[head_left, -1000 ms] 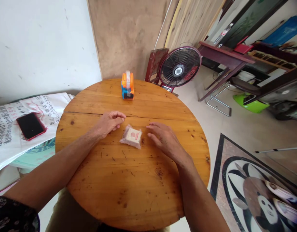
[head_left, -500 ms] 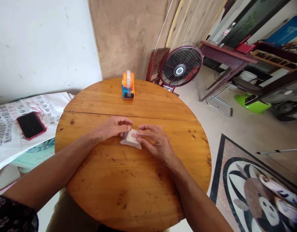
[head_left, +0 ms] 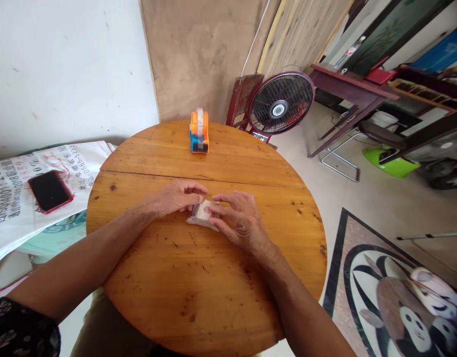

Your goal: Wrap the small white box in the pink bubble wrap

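Note:
A small pale packet (head_left: 202,214) in clear plastic wrap lies on the round wooden table (head_left: 168,297), between my two hands. My left hand (head_left: 179,196) is at its upper left, thumb and fingers curled against its edge. From the right, my right hand (head_left: 237,216) reaches over the packet, its fingertips on the top and right side. Farther back on the table stands an orange and blue tape dispenser (head_left: 199,131) with a roll of clear tape.
A black phone with a red case (head_left: 50,192) lies on a white printed sack (head_left: 85,161) at the left. Behind the table's right edge is a fan (head_left: 278,110), beside a dark red desk (head_left: 347,82). A green basin (head_left: 395,163) sits on the floor.
The right hand's fingers have shifted slightly over the packet and cover more of its right side. The whole view has moved a little.

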Tool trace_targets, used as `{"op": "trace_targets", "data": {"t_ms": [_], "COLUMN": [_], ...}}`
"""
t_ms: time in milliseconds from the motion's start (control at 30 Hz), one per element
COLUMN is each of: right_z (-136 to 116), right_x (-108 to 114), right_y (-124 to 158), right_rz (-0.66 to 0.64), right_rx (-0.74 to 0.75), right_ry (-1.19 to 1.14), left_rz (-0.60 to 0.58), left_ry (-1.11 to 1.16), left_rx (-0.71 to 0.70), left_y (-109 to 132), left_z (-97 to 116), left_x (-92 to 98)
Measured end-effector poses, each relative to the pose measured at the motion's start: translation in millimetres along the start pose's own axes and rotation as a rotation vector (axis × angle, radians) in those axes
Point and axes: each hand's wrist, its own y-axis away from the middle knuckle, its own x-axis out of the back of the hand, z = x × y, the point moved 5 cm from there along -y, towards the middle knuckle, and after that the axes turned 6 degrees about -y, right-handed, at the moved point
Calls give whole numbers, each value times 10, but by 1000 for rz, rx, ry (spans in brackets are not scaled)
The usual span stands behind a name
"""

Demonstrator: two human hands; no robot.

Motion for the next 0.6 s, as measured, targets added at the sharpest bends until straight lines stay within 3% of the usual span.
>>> {"op": "trace_targets", "data": {"t_ms": [333, 600], "right_z": [-136, 11], "right_x": [-30, -45], "right_y": [-30, -35], "right_rz": [73, 167], "right_rx": [46, -115], "right_ry": [132, 28], "left_rz": [1, -1], "left_ry": [-40, -29], "left_rx": [-22, -25], "left_y": [-12, 31], "left_z": [-17, 39], "left_x": [9, -11]}}
